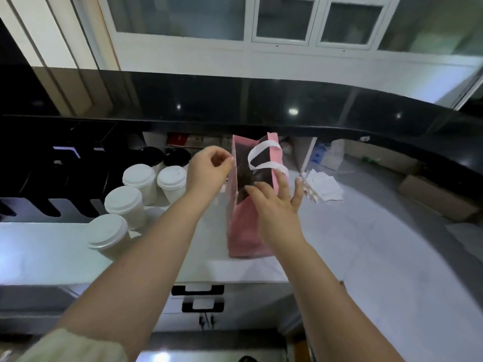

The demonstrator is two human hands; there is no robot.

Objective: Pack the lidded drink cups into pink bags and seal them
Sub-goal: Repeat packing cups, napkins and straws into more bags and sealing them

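Pink bag stands upright on the counter, mouth open
Your left hand pinches the bag's left rim; your right hand lies straight-fingered against the right wall, gripping nothing. Hold the pinch firm and press that wall outward until the mouth is square, so a cup can drop in upright. White-lidded cups wait just left of the bag

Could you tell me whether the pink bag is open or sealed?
Open. The pink bag stands upright, dark inside showing; the left hand pinches its top edge, the right hand is at its mouth.
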